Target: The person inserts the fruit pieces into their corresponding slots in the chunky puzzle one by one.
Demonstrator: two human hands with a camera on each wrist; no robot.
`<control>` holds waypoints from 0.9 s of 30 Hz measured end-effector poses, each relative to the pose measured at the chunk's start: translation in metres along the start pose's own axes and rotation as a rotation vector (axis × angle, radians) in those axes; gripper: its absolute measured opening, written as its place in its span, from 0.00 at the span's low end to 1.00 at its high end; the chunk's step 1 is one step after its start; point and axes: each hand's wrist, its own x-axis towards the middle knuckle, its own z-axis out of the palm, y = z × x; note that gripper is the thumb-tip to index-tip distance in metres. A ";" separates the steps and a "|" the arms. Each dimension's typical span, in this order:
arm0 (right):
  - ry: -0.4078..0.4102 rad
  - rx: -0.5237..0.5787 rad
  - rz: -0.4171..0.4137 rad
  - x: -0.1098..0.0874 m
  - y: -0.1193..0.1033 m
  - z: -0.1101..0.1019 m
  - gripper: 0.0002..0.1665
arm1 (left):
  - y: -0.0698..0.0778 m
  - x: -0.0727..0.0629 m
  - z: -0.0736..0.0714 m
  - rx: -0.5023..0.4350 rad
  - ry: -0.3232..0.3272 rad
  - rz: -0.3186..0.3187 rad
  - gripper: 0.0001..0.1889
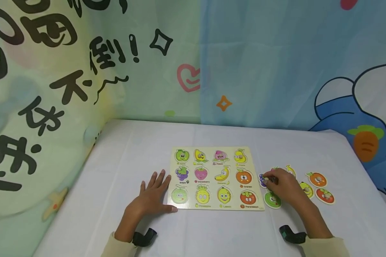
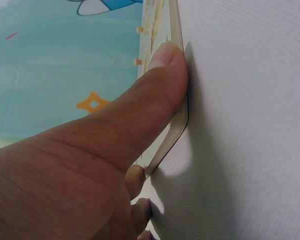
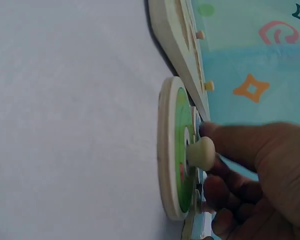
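A wooden fruit puzzle board [image 1: 217,178] lies flat on the white table. My left hand [image 1: 152,194] rests at its left edge with fingers spread; the thumb [image 2: 167,75] touches the near edge in the left wrist view. Just right of the board, my right hand [image 1: 284,185] pinches at a grape puzzle piece [image 1: 262,181], and its fingertips hide most of that piece. A round green piece [image 1: 272,200] lies nearest to the right hand, its pale knob [image 3: 202,154] standing out in the right wrist view.
More loose pieces lie to the right: a banana [image 1: 291,170], an orange [image 1: 317,179], a yellow one [image 1: 306,190] and a red-orange one [image 1: 325,196]. Some knobs [image 3: 209,86] stand up from the board. Printed curtains [image 1: 260,64] hang behind the table [image 1: 218,232].
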 end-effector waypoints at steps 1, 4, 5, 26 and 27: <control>0.003 -0.003 0.008 0.000 0.000 0.000 0.13 | 0.000 0.000 0.000 -0.001 0.003 0.002 0.59; 0.007 -0.005 0.024 0.002 -0.002 -0.003 0.11 | 0.002 0.001 -0.002 0.001 0.005 0.001 0.59; 0.006 -0.004 0.024 0.002 -0.003 -0.004 0.11 | 0.002 0.001 -0.002 0.003 0.008 0.001 0.59; 0.002 0.189 0.037 0.023 -0.043 0.004 0.13 | 0.000 0.001 0.000 0.019 0.005 -0.005 0.59; -0.003 0.206 0.033 0.025 -0.047 0.006 0.13 | 0.000 0.001 0.000 0.016 0.007 -0.002 0.59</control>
